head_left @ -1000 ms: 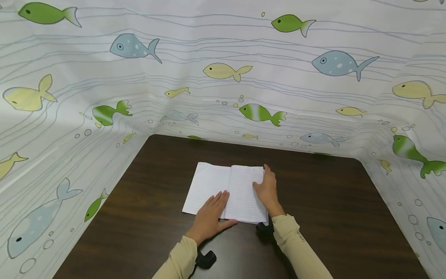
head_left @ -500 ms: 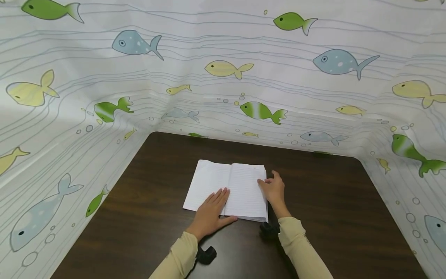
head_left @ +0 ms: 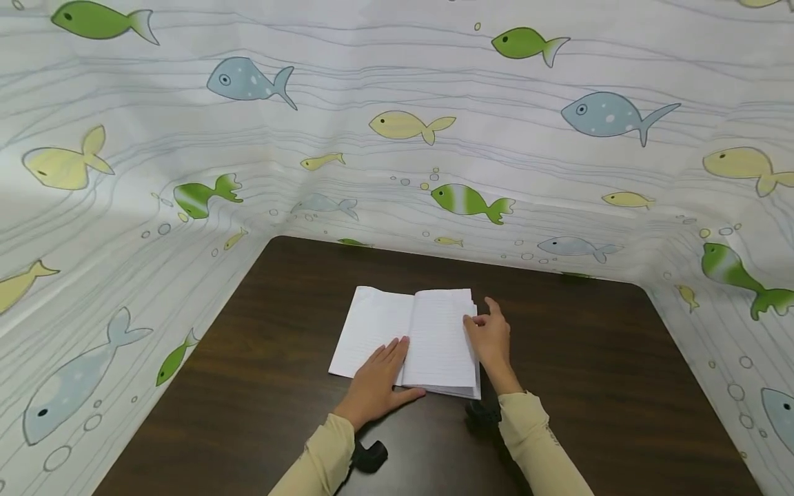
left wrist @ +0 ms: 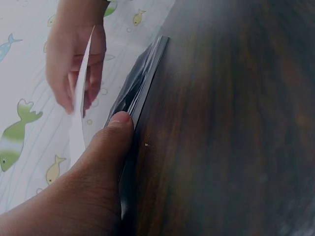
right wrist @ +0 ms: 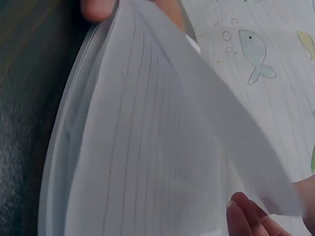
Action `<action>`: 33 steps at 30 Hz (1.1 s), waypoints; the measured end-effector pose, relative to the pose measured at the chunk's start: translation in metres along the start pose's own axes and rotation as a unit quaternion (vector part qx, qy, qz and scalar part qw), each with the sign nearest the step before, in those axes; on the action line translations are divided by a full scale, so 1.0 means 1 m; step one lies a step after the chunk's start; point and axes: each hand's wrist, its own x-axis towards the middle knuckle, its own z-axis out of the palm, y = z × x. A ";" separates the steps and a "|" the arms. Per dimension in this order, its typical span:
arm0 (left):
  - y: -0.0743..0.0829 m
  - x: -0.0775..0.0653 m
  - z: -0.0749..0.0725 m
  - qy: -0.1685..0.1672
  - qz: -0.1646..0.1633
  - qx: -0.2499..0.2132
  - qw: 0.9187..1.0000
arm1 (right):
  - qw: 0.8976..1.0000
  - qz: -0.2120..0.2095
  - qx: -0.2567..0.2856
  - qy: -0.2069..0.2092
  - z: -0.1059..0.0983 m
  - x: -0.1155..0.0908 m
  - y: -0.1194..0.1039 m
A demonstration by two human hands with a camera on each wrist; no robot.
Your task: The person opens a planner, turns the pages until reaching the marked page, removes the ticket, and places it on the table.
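A notebook (head_left: 434, 337) is spread between the side edges of the table (head_left: 589, 365), nearer the far edge. It is pressed by the straight-fingered left hand (head_left: 377, 379); a page (right wrist: 226, 110) is pinched by the right hand (head_left: 490, 341).

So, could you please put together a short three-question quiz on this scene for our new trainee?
1. Which of the person's hands rests nearer the middle of the notebook?
2. True or false: the notebook is closed.
3. What does the right hand pinch? A: a pen; B: a page; C: a ruler.

Key:
1. The left hand.
2. False; it lies open on the dark table.
3. B; both wrist views show the page raised.
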 end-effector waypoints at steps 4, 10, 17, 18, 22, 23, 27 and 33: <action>-0.001 0.000 -0.003 -0.002 -0.011 0.002 1.000 | 1.000 -0.009 0.013 0.001 -0.002 -0.002 -0.010; -0.001 0.002 -0.005 -0.005 -0.009 -0.007 1.000 | 0.999 -0.032 0.030 0.012 -0.003 -0.003 -0.026; 0.001 0.002 -0.001 -0.010 -0.011 -0.011 1.000 | 0.993 -0.086 0.078 -0.016 0.003 -0.013 -0.040; 0.001 0.001 -0.001 -0.009 -0.010 -0.012 1.000 | 0.992 -0.095 0.084 -0.020 0.005 -0.015 -0.041; 0.003 -0.001 -0.002 0.005 -0.017 -0.049 0.999 | 0.986 -0.119 0.112 -0.045 0.015 -0.024 -0.045; 0.004 -0.001 -0.002 0.012 -0.018 -0.063 0.998 | 0.984 -0.123 0.118 -0.053 0.017 -0.026 -0.045; 0.005 -0.001 -0.002 0.077 -0.013 -0.101 0.992 | 0.982 -0.127 0.119 -0.077 0.024 -0.033 -0.043; 0.003 0.003 -0.012 0.312 0.044 -0.074 0.946 | 0.986 -0.116 0.079 -0.087 0.028 -0.036 -0.036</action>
